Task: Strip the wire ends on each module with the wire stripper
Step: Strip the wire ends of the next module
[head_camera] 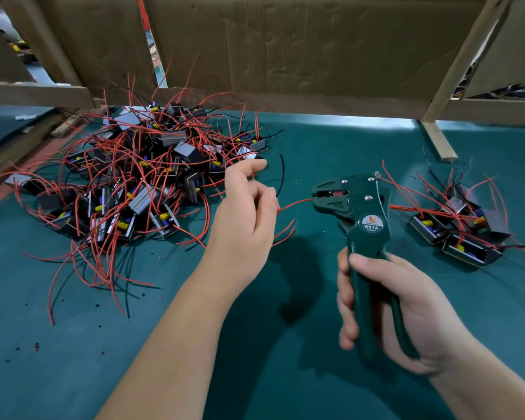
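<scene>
Pinching red wire [294, 204] in left hand [243, 225], its tip in wire stripper [358, 219]

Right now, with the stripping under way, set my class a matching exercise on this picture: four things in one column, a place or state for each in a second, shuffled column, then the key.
Column A
1. left hand
2. right hand
3. large pile of modules
4. small group of modules

Column B
a. lies on the right of the table
b. pinches a red wire
c. lies on the left of the table
d. grips the green wire stripper

Pairs: 1-b, 2-d, 3-c, 4-a
</scene>
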Demonstrator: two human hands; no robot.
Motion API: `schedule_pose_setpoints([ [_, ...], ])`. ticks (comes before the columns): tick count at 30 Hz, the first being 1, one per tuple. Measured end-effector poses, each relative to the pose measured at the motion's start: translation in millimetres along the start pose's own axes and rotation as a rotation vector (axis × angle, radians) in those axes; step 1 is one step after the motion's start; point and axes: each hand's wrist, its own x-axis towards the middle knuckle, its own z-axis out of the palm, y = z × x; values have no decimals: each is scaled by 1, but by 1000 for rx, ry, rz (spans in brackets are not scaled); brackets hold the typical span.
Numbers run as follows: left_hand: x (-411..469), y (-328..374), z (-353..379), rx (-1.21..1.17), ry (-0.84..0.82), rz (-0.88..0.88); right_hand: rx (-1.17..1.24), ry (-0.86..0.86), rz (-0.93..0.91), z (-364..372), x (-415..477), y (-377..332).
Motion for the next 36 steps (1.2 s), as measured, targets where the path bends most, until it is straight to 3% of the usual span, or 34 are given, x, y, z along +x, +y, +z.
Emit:
schedule_pose_setpoints([
  [3,3,-2,-4,-92,7,-104,116,-30,-20,-2,3,-3],
  [9,7,4,-5,-314,26,-242,151,105,41,-13,7,-10],
  [16,2,6,-3,-281,-26,-183,58,-190,42,-4,1,-4],
  [20,3,6,-5,-259,-48,-184,57,-268,32,-1,-2,-5],
  [25,-1,2,-7,-153,-62,-92,51,-296,60,-2,-3,-8],
  [31,5,-1,-17,159,-66,204,-8,-336,106,-6,-5,-15],
  [36,5,-3,-19,248,-85,272,-71,-298,102,-7,-5,-12],
])
